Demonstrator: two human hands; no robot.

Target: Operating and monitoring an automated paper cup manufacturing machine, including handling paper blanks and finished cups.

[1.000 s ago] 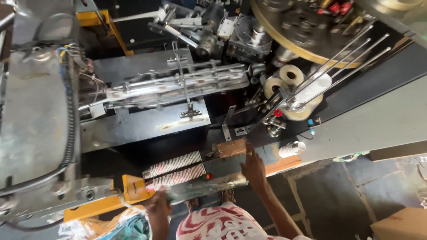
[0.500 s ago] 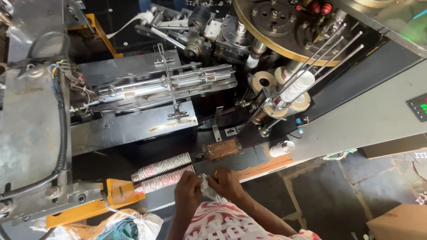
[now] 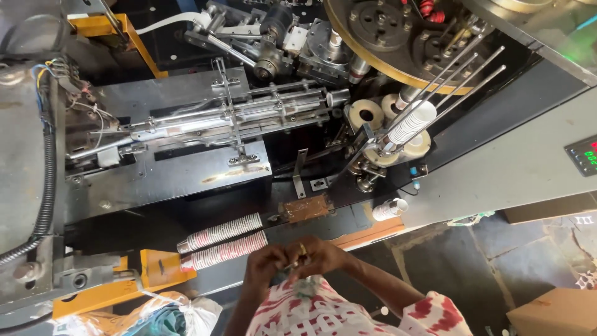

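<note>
My left hand point(image 3: 264, 261) and my right hand point(image 3: 320, 254) meet in front of my chest at the bottom centre, fingers curled together around a small greyish item point(image 3: 292, 266) that is too small to identify. Just up and left of my hands, two stacks of patterned paper cups point(image 3: 222, 241) lie on their sides on the machine's front ledge. A brown plate point(image 3: 306, 208) is fixed on the machine directly above my hands.
The cup-forming machine fills the view: a grey metal bed point(image 3: 168, 168), a large round turret point(image 3: 398, 37), and a white cup stack point(image 3: 410, 123) held between slanted rods. A short cup stack point(image 3: 390, 208) pokes out at the right. Yellow frame point(image 3: 106, 292) and plastic bags point(image 3: 168, 314) sit at lower left; a cardboard box point(image 3: 553, 314) is at lower right.
My right hand has pulled back from the brown plate on the machine and joined my left hand in front of my chest. The view has shifted slightly.
</note>
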